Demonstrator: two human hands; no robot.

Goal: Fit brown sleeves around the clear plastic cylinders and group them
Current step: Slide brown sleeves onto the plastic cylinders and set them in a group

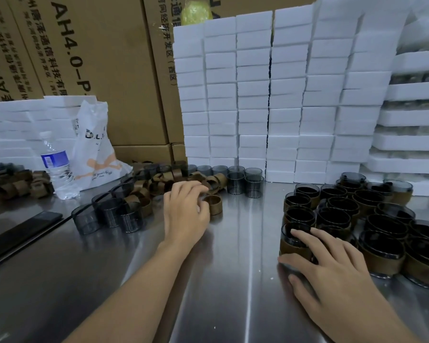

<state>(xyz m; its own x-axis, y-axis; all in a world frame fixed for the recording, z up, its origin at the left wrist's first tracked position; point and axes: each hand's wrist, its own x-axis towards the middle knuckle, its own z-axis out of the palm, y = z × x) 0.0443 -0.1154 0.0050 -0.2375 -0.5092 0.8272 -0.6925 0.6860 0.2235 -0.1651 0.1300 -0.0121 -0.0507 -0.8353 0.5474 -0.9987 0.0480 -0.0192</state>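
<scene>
- Lower right of the frame: the right hand [332,263] has its fingers spread wide and fairly straight, draped over 1 sleeved cylinder [294,246], pressing on it rather than gripping.
- That cylinder stands at the near left corner of the finished group [337,214], touching its neighbours. It looks like the grouping step, so press it in square and upright, with its sleeve level like the others.
- Centre frame: the left hand [186,209] has its fingers curled narrow onto the left rim of 1 brown sleeve [214,205], which stands upright and alone on the steel surface [233,280].
- My call for a clean pick: lift that sleeve by the rim without squashing the ring, so it slides over a cylinder easily.
- Just behind, the sleeve pile [159,186] lies tangled, so single ones need teasing free.
- Bare cylinders [110,214] wait at left centre, with more [253,185] behind the pile.
- Far back: white foam blocks [258,95] stacked high, a water bottle [56,164] and plastic bag [94,149] at left, and cardboard cartons [97,58] behind.
</scene>
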